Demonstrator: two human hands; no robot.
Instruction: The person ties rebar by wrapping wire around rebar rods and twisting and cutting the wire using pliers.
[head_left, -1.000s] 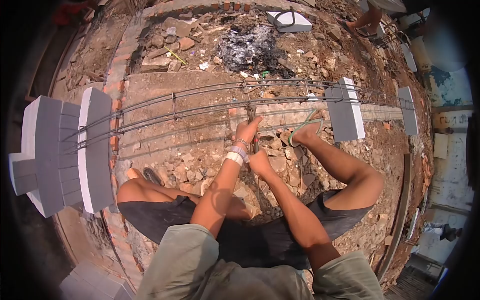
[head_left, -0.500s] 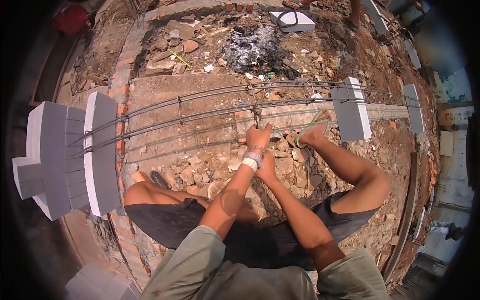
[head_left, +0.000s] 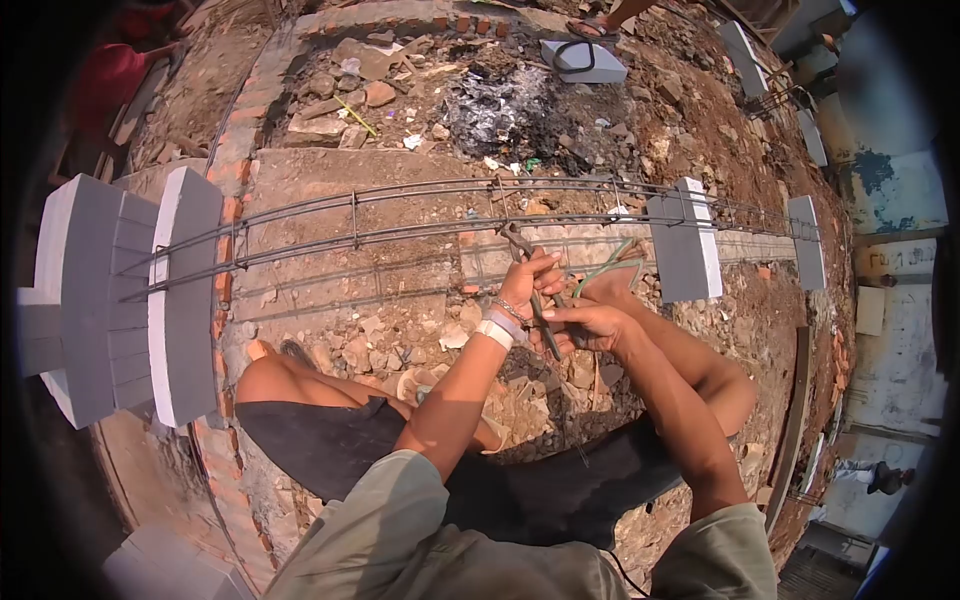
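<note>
My left hand (head_left: 524, 287), with a bracelet and a white band at the wrist, is closed around a pair of dark metal pincers (head_left: 515, 239). Their jaws point up at the lower bars of a long rebar cage (head_left: 420, 233), at or just below a stirrup; whether they touch is unclear. Lower down, my right hand (head_left: 598, 328) has its thumb and fingers on the handle end of the same pincers. The cage lies across in front of me, resting on grey blocks, one on the left (head_left: 192, 300) and another on the right (head_left: 685, 245).
More grey blocks (head_left: 85, 300) are stacked at the left. Ash (head_left: 500, 105) and rubble lie beyond the cage, and broken stones (head_left: 370, 350) near my legs. Another person's sandalled foot (head_left: 592, 28) is at the top, beside a block; someone in red (head_left: 110, 85) is upper left.
My right hand has moved right and opened out from beside my left wrist to the handle end, so the pincers show more. The person in red has come further into view.
</note>
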